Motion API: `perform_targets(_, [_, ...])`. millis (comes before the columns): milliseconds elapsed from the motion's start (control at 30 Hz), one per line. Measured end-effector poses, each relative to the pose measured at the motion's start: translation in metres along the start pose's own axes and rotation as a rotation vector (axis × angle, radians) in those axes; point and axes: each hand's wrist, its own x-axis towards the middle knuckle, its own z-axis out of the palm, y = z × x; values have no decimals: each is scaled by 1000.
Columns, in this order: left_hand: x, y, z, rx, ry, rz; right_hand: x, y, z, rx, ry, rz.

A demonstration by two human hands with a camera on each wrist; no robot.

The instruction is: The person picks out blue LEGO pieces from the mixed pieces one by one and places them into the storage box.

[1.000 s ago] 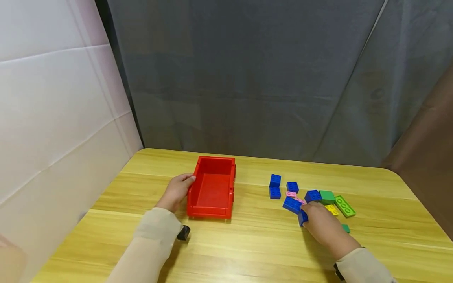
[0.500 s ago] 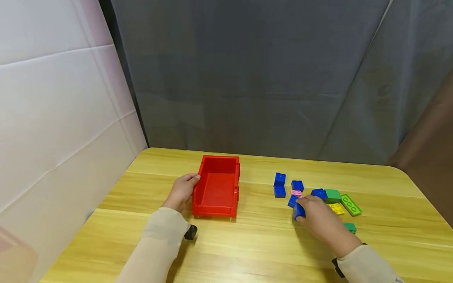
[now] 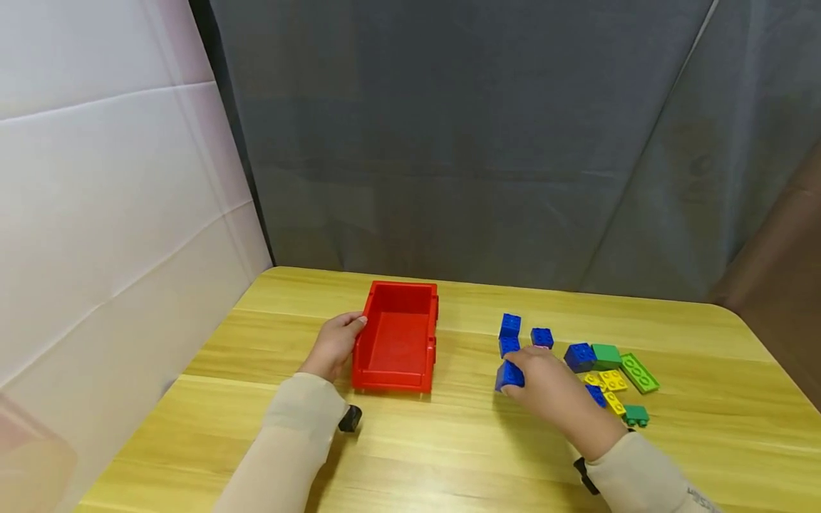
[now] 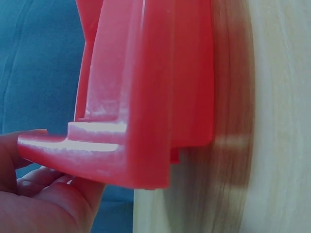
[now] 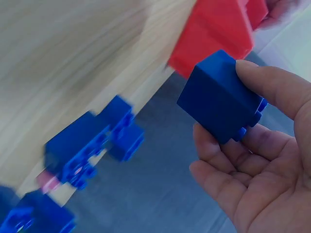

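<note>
My left hand (image 3: pixel 335 343) grips the left wall of a red plastic bin (image 3: pixel 398 342), thumb over the rim; in the left wrist view its fingers curl under that rim (image 4: pixel 73 145). Nothing shows inside the bin in the head view. To the right, my right hand (image 3: pixel 551 388) pinches a blue toy brick (image 5: pixel 221 97) between thumb and fingers, its studs turned toward the palm. In the head view that brick overlaps the near end of two blue bricks (image 3: pixel 510 326) standing in line. The right hand hides part of the pile behind it.
Right of the hand lie a blue brick (image 3: pixel 580 358), a green brick (image 3: pixel 606 356), a lime plate (image 3: pixel 639 373), several yellow bricks (image 3: pixel 613 380) and a dark green brick (image 3: pixel 636 415). Another blue brick (image 3: pixel 541 337) stands farther back. A grey curtain (image 3: pixel 436 157) hangs behind the table.
My right hand has carried the blue brick leftward from the pile, uncovering yellow bricks and a blue one. The left hand keeps its grip on the bin; the head view has shifted slightly.
</note>
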Motion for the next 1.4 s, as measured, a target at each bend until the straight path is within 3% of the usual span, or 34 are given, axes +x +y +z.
perform_targets(400, [-2, 0, -4, 8, 28, -11, 20, -54, 7, 84, -1, -89])
perform_targets(767, [3, 0, 3, -11, 50, 14, 32, -70, 12, 115, 31, -176])
perform_targets(1400, [-1, 3, 16, -17, 64, 4, 61, -97, 20, 120, 9, -224])
